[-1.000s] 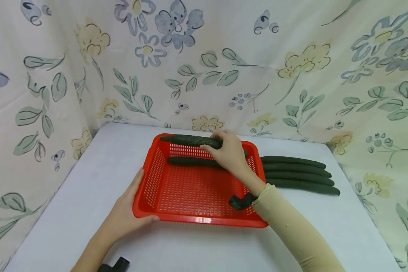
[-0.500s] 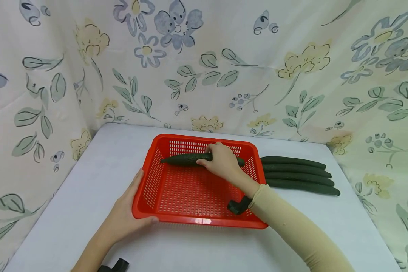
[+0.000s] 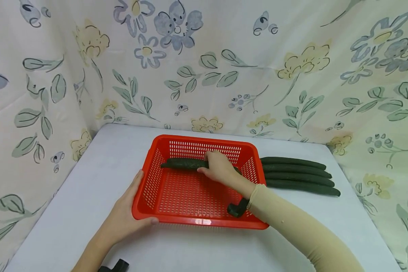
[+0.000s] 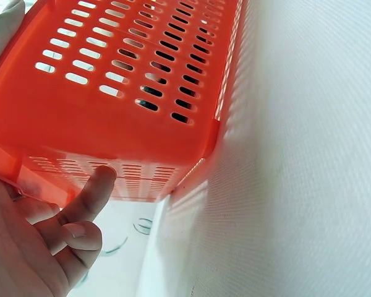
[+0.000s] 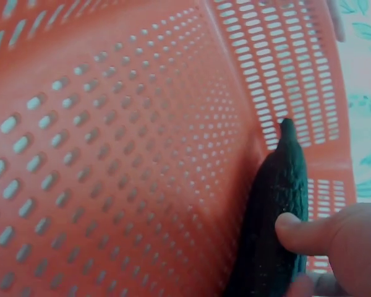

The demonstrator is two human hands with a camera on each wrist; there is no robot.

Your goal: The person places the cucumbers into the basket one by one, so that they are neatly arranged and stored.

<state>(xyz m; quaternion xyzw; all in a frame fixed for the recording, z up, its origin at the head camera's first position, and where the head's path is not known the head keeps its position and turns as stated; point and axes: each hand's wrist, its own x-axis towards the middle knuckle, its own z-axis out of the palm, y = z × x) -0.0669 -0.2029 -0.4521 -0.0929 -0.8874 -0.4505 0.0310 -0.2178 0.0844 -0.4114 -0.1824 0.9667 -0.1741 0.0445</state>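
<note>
In the head view, my right hand is down inside a red plastic basket, gripping a dark green cucumber near the back wall. The right wrist view has my thumb pressed on the side of this cucumber, whose narrow stem end points away from the hand. Another cucumber in the basket is mostly hidden behind it. At the basket's front left corner, my left hand holds the rim, thumb along the front and fingers up the left side. Its fingertips touch the perforated wall in the left wrist view.
Several more cucumbers lie side by side on the white table, right of the basket. A floral curtain hangs behind the table. A black wrist device on the right arm hangs over the basket's front right part.
My right hand has lowered its cucumber from the basket's back rim onto the floor of the basket, beside the cucumber lying there. The left hand has stayed on the corner.
</note>
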